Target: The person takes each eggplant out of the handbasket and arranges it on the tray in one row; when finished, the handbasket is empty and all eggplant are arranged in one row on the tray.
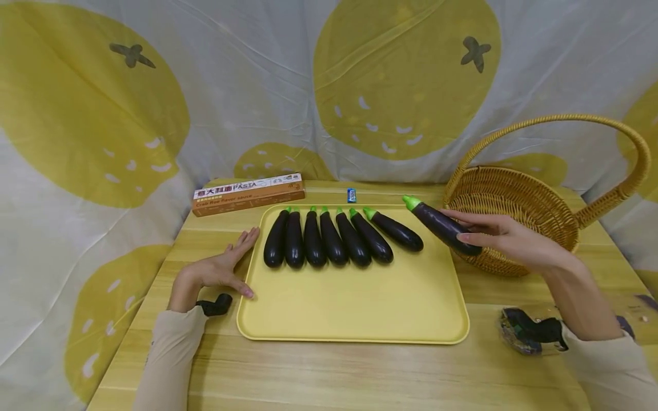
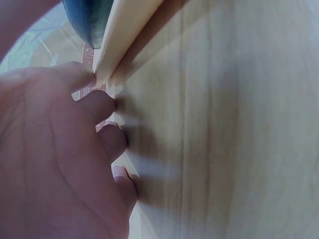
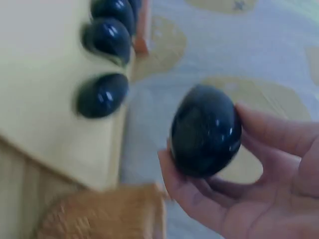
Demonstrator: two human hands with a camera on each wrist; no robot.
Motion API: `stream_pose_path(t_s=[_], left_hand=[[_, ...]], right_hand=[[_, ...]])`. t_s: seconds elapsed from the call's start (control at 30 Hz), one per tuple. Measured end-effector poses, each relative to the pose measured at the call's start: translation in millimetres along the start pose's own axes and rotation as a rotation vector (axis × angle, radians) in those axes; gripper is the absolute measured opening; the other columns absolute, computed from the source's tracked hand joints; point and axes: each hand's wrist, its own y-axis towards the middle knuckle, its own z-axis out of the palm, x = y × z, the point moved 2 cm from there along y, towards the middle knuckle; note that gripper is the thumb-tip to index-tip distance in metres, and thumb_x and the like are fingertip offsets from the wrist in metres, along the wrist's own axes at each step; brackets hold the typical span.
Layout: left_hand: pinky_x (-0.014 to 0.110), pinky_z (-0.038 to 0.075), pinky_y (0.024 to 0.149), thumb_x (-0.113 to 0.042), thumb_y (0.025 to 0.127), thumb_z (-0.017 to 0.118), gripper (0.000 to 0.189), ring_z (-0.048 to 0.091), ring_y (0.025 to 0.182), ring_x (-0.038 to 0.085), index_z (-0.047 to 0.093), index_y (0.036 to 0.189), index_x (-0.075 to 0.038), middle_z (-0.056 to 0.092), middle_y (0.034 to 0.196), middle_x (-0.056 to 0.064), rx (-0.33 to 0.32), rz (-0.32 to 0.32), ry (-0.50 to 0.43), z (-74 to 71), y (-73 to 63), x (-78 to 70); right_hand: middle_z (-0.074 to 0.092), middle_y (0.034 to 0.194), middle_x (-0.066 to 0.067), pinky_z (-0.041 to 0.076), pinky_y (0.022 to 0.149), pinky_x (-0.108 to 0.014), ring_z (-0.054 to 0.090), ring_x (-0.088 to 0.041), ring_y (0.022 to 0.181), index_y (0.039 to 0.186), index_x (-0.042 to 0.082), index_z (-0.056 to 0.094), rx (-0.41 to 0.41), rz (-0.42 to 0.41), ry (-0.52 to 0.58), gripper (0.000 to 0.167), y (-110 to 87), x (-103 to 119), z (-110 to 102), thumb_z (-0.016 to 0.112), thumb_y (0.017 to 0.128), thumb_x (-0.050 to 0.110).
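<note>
My right hand (image 1: 506,237) grips a dark purple eggplant (image 1: 442,222) with a green stem, held up between the tray's right edge and the wicker basket (image 1: 514,194). In the right wrist view the thumb and fingers close round the rounded end of this eggplant (image 3: 205,132). Several more eggplants (image 1: 334,242) lie in a row on the yellow tray (image 1: 349,308), stems away from me; the rightmost one (image 1: 398,231) lies slanted, a little apart. At the tray's left edge my left hand (image 1: 221,268) rests with spread fingers, its fingertips on the table in the left wrist view.
Behind the tray at the left lies a pasta box (image 1: 249,194). A small blue packet (image 1: 352,195) sits at the back middle of the wooden table (image 1: 329,371). The basket's tall handle (image 1: 555,118) arches over it at the right. A patterned cloth (image 1: 257,74) hangs behind.
</note>
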Motion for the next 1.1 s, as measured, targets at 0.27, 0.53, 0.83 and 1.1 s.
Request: stream_pose_path(t_s=[0.27, 0.53, 0.83, 1.1], left_hand=[[0.074, -0.015, 0.119, -0.032, 0.071, 0.096, 0.146, -0.029, 0.155, 0.045, -0.014, 0.165, -0.006, -0.026, 0.170, 0.021, -0.003, 0.000, 0.013, -0.3, 1.8, -1.0], [0.073, -0.015, 0.120, -0.030, 0.071, 0.096, 0.146, -0.029, 0.155, 0.044, -0.013, 0.165, -0.007, -0.025, 0.171, 0.020, 0.001, 0.002, -0.002, 0.0, 2.9, -2.4], [0.074, -0.015, 0.120, -0.029, 0.070, 0.096, 0.146, -0.028, 0.155, 0.046, -0.013, 0.165, -0.006, -0.024, 0.171, 0.021, 0.000, -0.003, -0.019, -0.1, -0.8, -4.8], [0.074, -0.016, 0.119, -0.029, 0.071, 0.096, 0.146, -0.029, 0.154, 0.046, -0.013, 0.165, -0.006, -0.025, 0.170, 0.021, -0.003, -0.001, -0.014, 0.7, -0.3, -3.9]], right_hand=[[0.047, 0.158, -0.024, 0.047, 0.097, -0.049, 0.058, -0.038, 0.121, 0.162, 0.021, 0.037, -0.199, -0.017, -0.077, 0.057, 59.1, 14.2, 40.3, 0.056, 0.108, 0.020], [0.049, 0.129, -0.035, 0.041, 0.078, -0.044, 0.046, -0.036, 0.094, 0.157, 0.014, 0.045, -0.337, -0.036, -0.233, 0.057, 86.6, 0.7, 53.6, 0.058, 0.103, 0.002], [0.056, 0.117, -0.034, 0.037, 0.067, -0.034, 0.045, -0.030, 0.083, 0.149, 0.005, 0.055, -0.334, -0.072, -0.332, 0.052, 91.7, -9.0, 63.1, 0.061, 0.099, -0.004], [0.063, 0.123, -0.034, 0.035, 0.057, -0.025, 0.035, -0.013, 0.056, 0.151, 0.010, 0.054, -0.264, 0.005, -0.223, 0.053, 87.6, -21.9, 65.4, 0.064, 0.100, 0.002]])
